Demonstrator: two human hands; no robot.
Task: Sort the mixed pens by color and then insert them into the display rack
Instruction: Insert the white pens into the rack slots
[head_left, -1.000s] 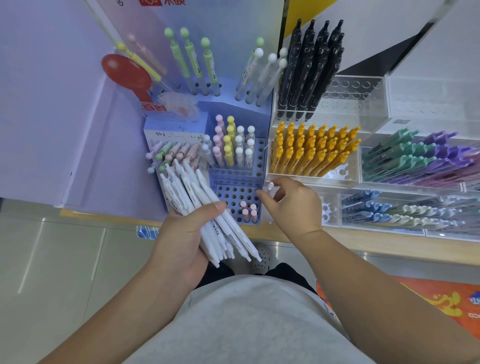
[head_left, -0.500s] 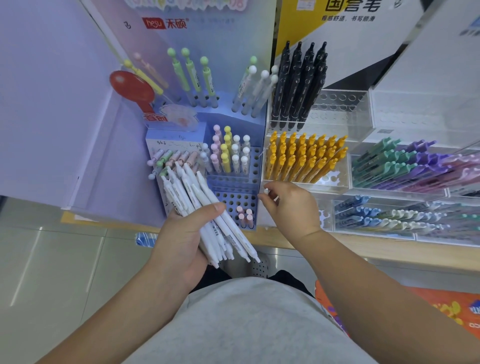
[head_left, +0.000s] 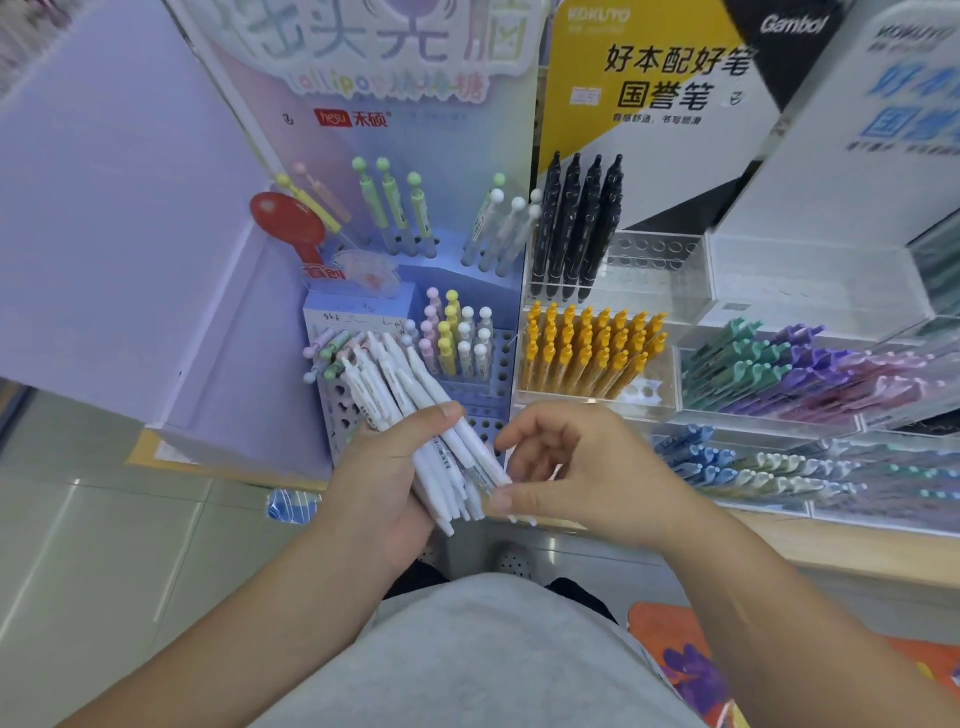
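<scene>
Pens bunched in one fist, rack in waiting

Gripped as a loose fan of white pens (head_left: 415, 410) in the left hand (head_left: 384, 478), thumb clamped across the barrels, tips down toward the body, caps up over the blue rack (head_left: 498, 364). Met at the lower end by the right hand (head_left: 576, 467), fingers (head_left: 519, 434) curled narrow, thumb up against the nearest tip. Probably drawing one pen out, though too blurred there to tell a true pinch from a mere touch.

Backed by pastel pens (head_left: 457, 338) standing in the rack's upper holes, with free holes below. Flanked on the right by yellow pens (head_left: 587, 348) in a clear tray, all on the wooden tabletop (head_left: 779, 535).

Likely trouble:
- Risk of loosening the neighbours when pulling one from a fan pinned by a single thumb, then a spill to the floor.
- Risk too of dropping white in among the pink or yellow rows and spoiling the colour sort.
- Risk of catching a tip on a hole's rim if brought in at a slant.
</scene>
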